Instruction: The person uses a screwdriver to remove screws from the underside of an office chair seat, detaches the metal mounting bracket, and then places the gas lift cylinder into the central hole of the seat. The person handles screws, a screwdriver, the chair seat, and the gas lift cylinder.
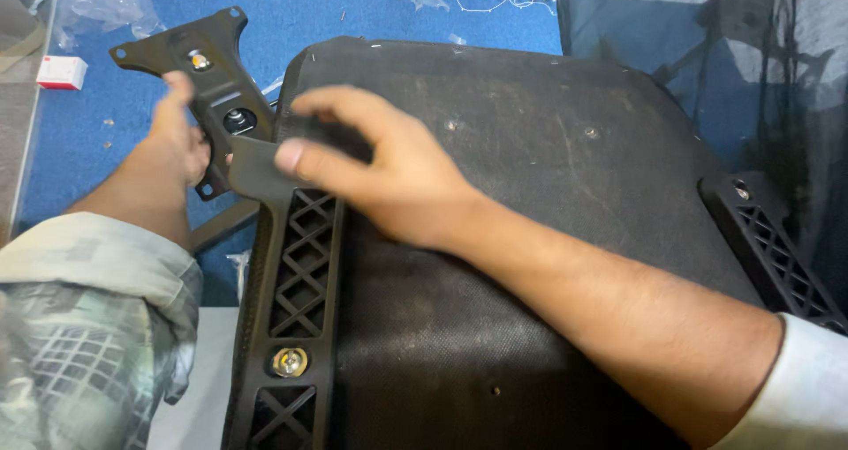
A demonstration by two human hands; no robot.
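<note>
Fitting step in hand: left hand clamped on black metal bracket beside upturned chair seat, right hand open, fingers pressing plastic armrest frame; bracket apparently needs aligning next.

This looks like a furniture assembly workshop, with the work done at floor level. Under the right hand lies an upturned chair seat base covered in black fabric, with black lattice plastic brackets bolted along its sides. Beside the left hand is a black metal mounting plate with bolts. Beyond both hands spreads blue carpet, strewn with clear plastic wrapping and a small red-and-white box.
</note>
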